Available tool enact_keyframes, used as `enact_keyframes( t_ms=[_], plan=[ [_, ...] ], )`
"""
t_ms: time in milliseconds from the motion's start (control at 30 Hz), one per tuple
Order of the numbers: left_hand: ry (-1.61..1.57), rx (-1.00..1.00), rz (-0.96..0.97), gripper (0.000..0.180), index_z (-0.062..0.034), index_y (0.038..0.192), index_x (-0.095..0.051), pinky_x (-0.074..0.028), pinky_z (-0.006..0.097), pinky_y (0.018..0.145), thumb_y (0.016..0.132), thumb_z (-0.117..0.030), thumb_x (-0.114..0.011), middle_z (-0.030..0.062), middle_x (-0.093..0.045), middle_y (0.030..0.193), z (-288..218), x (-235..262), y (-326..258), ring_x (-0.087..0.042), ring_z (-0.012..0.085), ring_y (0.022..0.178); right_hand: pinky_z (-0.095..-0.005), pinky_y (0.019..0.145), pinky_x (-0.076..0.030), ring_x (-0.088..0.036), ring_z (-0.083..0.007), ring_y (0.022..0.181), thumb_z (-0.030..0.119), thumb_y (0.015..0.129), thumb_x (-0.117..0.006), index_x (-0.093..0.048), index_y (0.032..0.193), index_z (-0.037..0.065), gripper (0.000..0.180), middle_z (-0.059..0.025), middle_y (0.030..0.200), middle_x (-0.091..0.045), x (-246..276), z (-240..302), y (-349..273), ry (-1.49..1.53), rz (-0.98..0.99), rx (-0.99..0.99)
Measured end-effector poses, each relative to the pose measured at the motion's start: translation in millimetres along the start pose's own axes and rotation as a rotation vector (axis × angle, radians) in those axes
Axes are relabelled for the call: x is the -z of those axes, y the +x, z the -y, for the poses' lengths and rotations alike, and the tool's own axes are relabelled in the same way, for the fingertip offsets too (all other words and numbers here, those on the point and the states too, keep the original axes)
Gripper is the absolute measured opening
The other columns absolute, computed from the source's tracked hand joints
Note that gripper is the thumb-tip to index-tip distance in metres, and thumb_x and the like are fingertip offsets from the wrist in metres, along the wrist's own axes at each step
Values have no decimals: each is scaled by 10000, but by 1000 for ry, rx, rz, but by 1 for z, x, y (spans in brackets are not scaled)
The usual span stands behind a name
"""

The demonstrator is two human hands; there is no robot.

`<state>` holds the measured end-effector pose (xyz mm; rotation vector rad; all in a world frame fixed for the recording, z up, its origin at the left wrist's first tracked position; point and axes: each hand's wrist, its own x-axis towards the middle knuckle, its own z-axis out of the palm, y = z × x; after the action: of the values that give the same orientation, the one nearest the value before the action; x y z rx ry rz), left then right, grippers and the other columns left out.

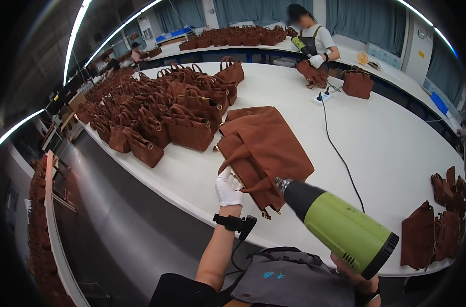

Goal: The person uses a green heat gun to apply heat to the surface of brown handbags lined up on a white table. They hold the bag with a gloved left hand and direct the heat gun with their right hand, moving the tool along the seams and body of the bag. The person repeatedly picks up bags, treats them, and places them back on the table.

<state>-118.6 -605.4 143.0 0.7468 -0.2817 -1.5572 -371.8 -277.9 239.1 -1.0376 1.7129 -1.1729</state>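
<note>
A brown leather handbag (279, 140) lies on its side on the white table in front of me. My left hand (228, 190), in a white glove, is closed on the bag's near left edge, beside its handles. In my right hand (341, 265) is a green and black heat gun (340, 225); its body hides most of that hand and the grip. The metal nozzle points up and left, close over the bag's near handle. Whether the nozzle touches the leather I cannot tell.
Many similar brown handbags (187, 128) crowd the table's left side, with more at the right edge (419, 235). A black cable (340, 153) runs across the white table (386, 138) to a power strip (322, 97). A co-worker (320, 41) holds another green heat gun across the table.
</note>
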Motion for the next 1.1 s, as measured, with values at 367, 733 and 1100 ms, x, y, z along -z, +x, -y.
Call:
enact_keyframes(
  t_ms=[367, 733, 1100],
  plan=[
    [110, 1, 123, 326, -66, 1311, -545, -555, 372, 894, 1025, -197, -460, 123, -620, 1230, 10, 8, -4, -645, 250, 1086, -307, 616, -473, -580, -206, 712, 144, 724, -651, -585, 1165, -49, 486, -163, 991, -603, -7, 9, 15, -6, 8, 15],
    [455, -185, 252, 248, -50, 1138, -679, -378, 217, 493, 981, -117, -499, -25, -597, 789, 24, -39, -27, -493, 46, 579, -289, 643, -501, -587, -194, 718, 134, 800, -623, -444, 1305, -58, 569, -145, 1032, -540, 63, 34, -38, 516, -739, 592],
    [1048, -575, 1156, 282, 40, 1085, -691, -525, 280, 853, 805, 20, -658, 111, -728, 992, 167, -273, -63, -680, 172, 929, -290, 734, -475, -476, -160, 886, 63, 966, -490, -246, 1421, -56, 530, -98, 1168, -430, 179, -20, -222, 322, -1321, 1277]
  ],
)
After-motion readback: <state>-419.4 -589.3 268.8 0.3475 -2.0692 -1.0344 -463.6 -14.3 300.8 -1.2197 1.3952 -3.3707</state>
